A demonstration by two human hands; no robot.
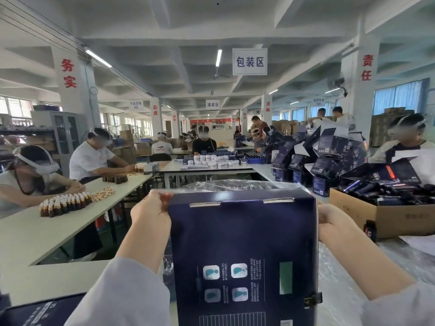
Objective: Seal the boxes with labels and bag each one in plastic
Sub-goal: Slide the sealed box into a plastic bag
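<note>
Box [242,243]: a dark blue box is held upright, just left of the cardboard carton [388,217] and nearer the camera. Its printed face, with four small pictures and a green patch, is turned toward the camera, and two silvery strips are seen along its top edge.
Left grip [150,215]: closed on the box's upper left corner, on the side away from the carton. The fingers are curled over the top edge and the thumb is laid against the near face.
Right grip [329,220]: closed on the box's right edge, on the side toward the carton. The fingertips are hidden behind the box.
Clear plastic [226,184]: crumpled film is seen just beyond the box's top edge, left of the carton. Whether the box is inside it cannot be told. More film is spread on the surface [47,278] in front of the carton.
Dark tubes [386,191]: piled loosely inside the carton.
Open boxes [329,149]: dark blue, with flaps raised, stacked behind the carton.
Second box [40,311]: laid flat well left of the carton, at the bottom edge of the view.
Brown bottles [66,204]: set in rows well left of the carton, on a long surface where two people are seated.
White jars [211,161]: grouped on a farther surface, behind and left of the carton.
</note>
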